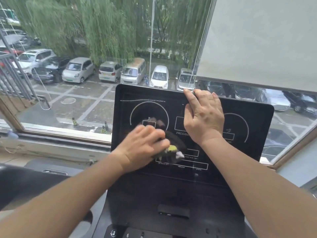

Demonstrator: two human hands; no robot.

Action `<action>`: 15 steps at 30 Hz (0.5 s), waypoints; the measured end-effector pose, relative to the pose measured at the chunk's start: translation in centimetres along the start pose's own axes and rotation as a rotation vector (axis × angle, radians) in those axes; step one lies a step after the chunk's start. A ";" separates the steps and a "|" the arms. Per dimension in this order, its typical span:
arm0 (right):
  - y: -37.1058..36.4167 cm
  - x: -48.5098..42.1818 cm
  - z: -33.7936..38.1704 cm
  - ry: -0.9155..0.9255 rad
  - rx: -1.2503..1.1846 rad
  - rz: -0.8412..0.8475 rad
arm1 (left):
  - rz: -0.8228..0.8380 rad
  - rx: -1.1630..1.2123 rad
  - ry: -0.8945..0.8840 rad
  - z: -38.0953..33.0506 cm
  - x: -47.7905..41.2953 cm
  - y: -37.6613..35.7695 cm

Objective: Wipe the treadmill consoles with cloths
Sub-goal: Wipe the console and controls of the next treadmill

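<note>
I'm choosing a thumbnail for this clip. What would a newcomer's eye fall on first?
Two bare forearms reach up to the black treadmill console at centre. The left hand, blurred, grips a dark cloth against the panel's left dial, while the right hand rests at its top edge. Behind, a window shows parked cars under willows, with a pale roller blind at upper right.

Window [85, 48] onto parked cars [78, 69], willows [106, 28]; grey blind [265, 40] half-lowered.
</note>
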State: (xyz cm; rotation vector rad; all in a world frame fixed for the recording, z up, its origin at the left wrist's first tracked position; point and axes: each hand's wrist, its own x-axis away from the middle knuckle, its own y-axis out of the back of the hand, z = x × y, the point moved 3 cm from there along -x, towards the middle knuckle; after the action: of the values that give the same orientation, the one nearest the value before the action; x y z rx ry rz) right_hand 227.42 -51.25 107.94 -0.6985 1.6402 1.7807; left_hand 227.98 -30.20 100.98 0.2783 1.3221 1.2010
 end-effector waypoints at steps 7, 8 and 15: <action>-0.2 0.0 0.4 -0.020 -0.025 -0.073 | -0.360 0.150 0.884 3.9 -3.7 1.9; -0.1 0.0 0.4 -0.024 -0.033 -0.079 | -0.369 0.160 0.866 2.2 -3.6 1.2; 0.8 -0.3 0.6 -0.031 -0.069 -0.101 | 0.041 0.052 -0.016 -1.6 -0.6 -0.5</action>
State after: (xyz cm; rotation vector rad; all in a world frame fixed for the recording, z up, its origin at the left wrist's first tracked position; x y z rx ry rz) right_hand 227.05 -50.69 108.72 -0.7676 1.5030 1.7743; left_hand 227.01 -31.60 100.38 0.3530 1.3406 1.1978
